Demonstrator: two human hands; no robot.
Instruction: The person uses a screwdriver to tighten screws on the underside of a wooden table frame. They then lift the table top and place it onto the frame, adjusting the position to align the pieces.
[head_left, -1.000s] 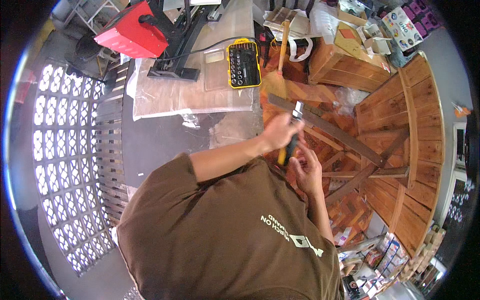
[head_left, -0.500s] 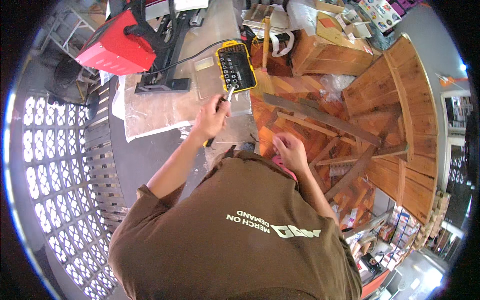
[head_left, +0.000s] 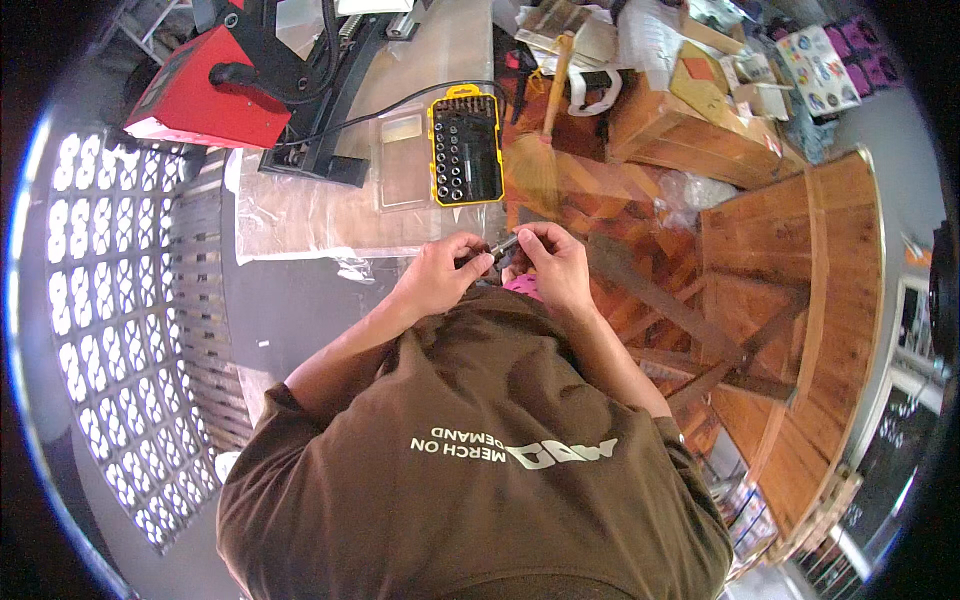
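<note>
Both hands meet just in front of my body, over the near edge of the table. My left hand (head_left: 447, 272) is closed around a screwdriver (head_left: 503, 246), whose metal shaft shows between the hands. With pinched fingers, my right hand (head_left: 553, 264) grips the shaft's far end; a bit or socket there is too small to make out. Beyond the hands lies a socket and bit set (head_left: 468, 150) in a yellow-edged black case, with small metal sockets in rows. Its clear lid (head_left: 402, 165) lies opened to the left. Most of the screwdriver's handle is hidden by my left hand.
A red heat press (head_left: 215, 95) stands at the far left of the plastic-covered table (head_left: 300, 215), its black cable running past the case. To the right are a broom (head_left: 545, 130), a large cardboard box (head_left: 690, 125) and a wooden table lying on its side (head_left: 830, 290).
My left hand has drawn the screwdriver back from the socket set toward my body. My right hand has come in from the right and taken hold of the shaft's end.
</note>
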